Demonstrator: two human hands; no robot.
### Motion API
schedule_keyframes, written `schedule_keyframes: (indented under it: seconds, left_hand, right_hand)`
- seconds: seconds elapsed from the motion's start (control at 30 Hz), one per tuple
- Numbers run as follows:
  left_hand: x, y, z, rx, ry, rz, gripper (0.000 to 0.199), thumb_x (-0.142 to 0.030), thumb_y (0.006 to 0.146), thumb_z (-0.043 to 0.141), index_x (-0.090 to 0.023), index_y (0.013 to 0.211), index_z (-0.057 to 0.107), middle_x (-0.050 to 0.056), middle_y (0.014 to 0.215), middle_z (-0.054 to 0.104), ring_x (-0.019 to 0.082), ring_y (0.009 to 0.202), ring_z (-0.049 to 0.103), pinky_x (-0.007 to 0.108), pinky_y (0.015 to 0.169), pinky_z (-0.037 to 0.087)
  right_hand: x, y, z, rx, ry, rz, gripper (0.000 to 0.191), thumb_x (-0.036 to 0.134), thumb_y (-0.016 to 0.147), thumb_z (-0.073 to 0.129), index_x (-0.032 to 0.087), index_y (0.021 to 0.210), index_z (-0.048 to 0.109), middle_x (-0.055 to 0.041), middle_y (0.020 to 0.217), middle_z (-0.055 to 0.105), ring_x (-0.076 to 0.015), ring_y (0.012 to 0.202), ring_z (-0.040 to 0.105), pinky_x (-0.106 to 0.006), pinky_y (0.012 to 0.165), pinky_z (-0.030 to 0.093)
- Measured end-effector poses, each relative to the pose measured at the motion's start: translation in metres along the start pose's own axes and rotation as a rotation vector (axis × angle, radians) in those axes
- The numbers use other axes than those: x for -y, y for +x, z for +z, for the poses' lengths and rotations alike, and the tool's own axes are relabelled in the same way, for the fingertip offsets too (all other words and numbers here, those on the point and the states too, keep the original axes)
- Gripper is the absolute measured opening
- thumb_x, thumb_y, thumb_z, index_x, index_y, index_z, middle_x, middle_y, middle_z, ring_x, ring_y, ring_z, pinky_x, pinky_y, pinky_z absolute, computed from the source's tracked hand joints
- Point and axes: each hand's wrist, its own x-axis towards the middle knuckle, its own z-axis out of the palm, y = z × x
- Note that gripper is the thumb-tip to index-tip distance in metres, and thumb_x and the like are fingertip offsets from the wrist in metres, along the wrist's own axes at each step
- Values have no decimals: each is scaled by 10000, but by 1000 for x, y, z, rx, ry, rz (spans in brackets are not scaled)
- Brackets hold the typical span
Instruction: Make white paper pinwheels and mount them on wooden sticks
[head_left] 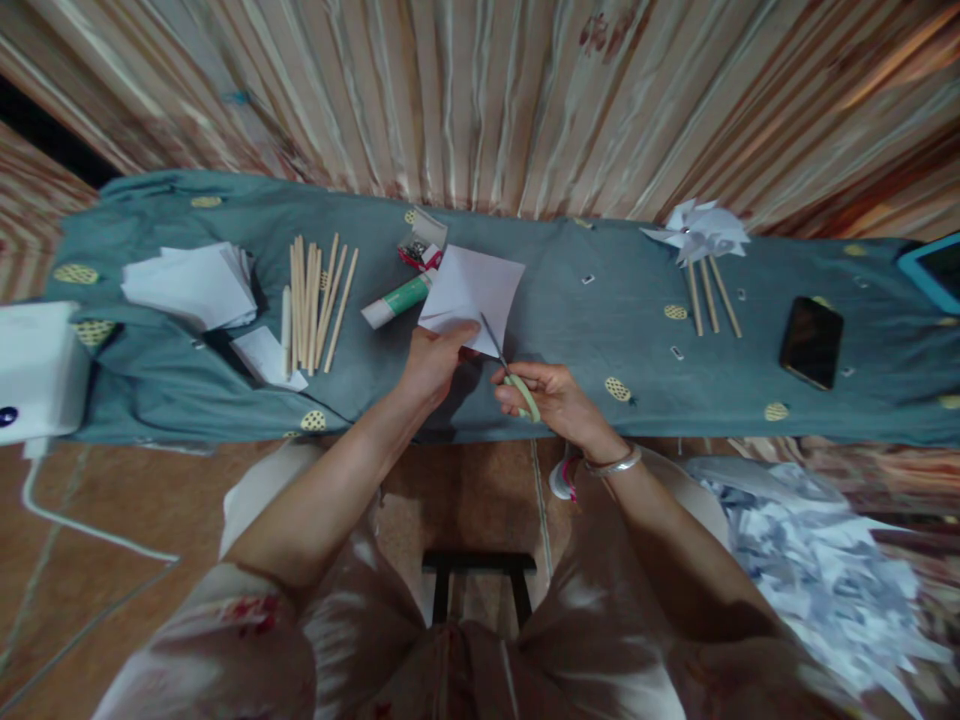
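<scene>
A square sheet of white paper (487,280) is pinched at its lower left edge by my left hand (439,358), thumb on top. My right hand (551,395) grips a pair of scissors (523,395) with light green handles. The scissor blades lie across the lower part of the sheet, pointing up and left; how far they are parted I cannot tell. Just left of the paper lie a green and white glue tube (397,300) and a small opened box (424,238) with tiny dark metal pieces in it.
Several wooden sticks (311,305) and a paper stack (191,285) lie on the left. Paper pinwheels (701,235) on sticks, a phone (811,342) and a blue-edged device (934,272) are on the right. Paper scraps (825,570) fill a bag below. A white box (37,370) stands far left.
</scene>
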Motion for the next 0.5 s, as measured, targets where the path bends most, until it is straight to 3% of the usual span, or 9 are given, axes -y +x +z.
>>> schedule_keyframes:
  seconds: [0.5]
  left_hand:
    - [1,-1,0,7,22,-6,210,-215,548,788,-176,713,663,2,709,694,153,641,629,247,562,472]
  right_hand:
    - [-3,2,0,-4,4,-8,514,534,487,915,180,802,714,49,596,632,-71,532,561,-213,521,454]
